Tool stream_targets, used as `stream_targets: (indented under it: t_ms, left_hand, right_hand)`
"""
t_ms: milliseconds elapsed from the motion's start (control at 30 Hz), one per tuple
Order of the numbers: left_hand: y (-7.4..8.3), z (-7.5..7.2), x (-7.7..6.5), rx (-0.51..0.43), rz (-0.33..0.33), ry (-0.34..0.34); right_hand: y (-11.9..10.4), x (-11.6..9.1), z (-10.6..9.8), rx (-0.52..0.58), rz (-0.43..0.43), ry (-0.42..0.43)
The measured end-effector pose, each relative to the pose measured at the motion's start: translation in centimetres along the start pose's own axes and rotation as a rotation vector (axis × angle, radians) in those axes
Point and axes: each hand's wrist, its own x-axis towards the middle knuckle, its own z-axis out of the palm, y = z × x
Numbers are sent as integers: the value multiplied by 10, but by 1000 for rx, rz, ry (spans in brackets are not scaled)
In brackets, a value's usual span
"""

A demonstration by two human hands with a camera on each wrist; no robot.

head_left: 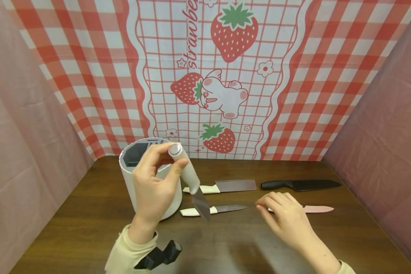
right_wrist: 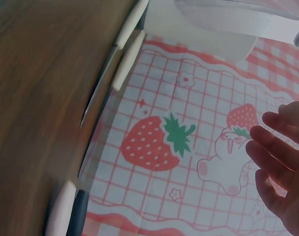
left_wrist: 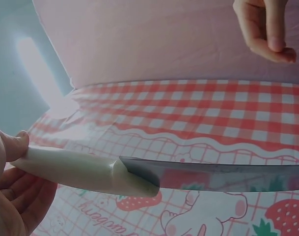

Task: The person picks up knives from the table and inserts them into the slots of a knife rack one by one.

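Observation:
My left hand (head_left: 154,194) pinches a white-handled knife (head_left: 189,173) near the butt of its handle, with the blade slanting downward. In the left wrist view the handle of this knife (left_wrist: 80,169) lies between thumb and fingers. Behind that hand stands a white cylindrical knife holder (head_left: 174,202) with a dark slotted inside. My right hand (head_left: 285,219) hovers over the handle end of a pink knife (head_left: 318,209), partly covering it. The right wrist view shows this hand (right_wrist: 282,157) with loosely bent fingers and nothing in them.
On the brown wooden table (head_left: 89,232) lie a white-handled cleaver (head_left: 236,185), a small white-handled knife (head_left: 190,212) and a black knife (head_left: 301,185). A strawberry-print cloth (head_left: 219,114) hangs behind, and pink cloth (head_left: 380,125) hangs at the sides.

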Motion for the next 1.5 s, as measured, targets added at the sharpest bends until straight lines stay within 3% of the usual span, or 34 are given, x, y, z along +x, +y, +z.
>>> stream_targets:
  t_ms: [367,900,1100,1300,1500]
  left_hand:
    - [2,-8,4,12,-65,42]
    - [6,-21,14,23,-57,98]
    - [6,-26,18,17,-58,137]
    - [5,-31,21,-13,-57,193]
    - [5,-34,23,-105,-63,244]
  right_hand:
    - [17,-17,-5,-64,49,-123]
    - [39,-35,1,-118,30,-125]
    - [43,-43,4,-148,33,-176]
    - [44,-47,6,-181,50,-221]
    - [48,-50,7,-195,55,-232]
